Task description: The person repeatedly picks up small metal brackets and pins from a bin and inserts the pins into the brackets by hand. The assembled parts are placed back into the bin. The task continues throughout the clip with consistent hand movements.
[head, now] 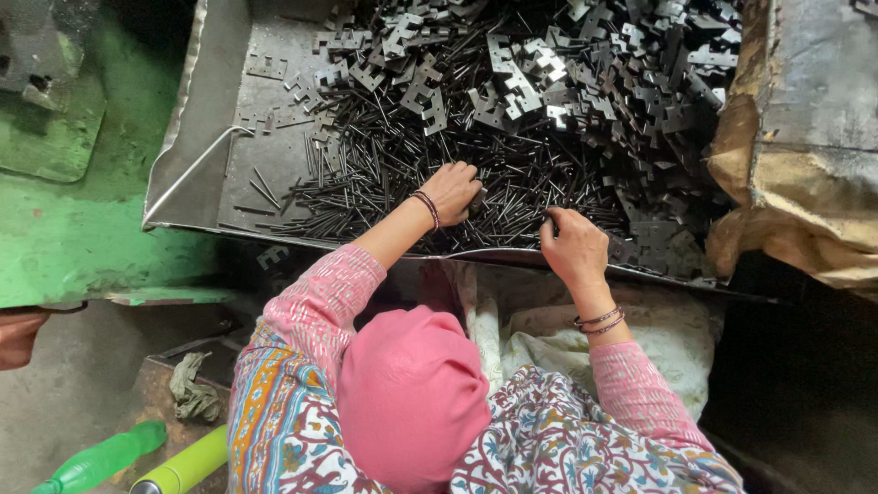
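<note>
We see the left hand (453,190) curled shut on thin metal pins (384,197); the right hand (574,245), fingers together, pinches pins beside hinge plates (512,82); the metal tray (197,146) keeps both within reach.

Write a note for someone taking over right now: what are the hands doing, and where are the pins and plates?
Left hand: curled, knuckles up, in the thin metal pins; its grip is hidden.
Right hand: fingertips on pins near the front edge of the metal tray.
Hinge plates: heaped further back.
Done: no sorted pile shows.
Left: pins and plates lie loose and mixed.
</note>
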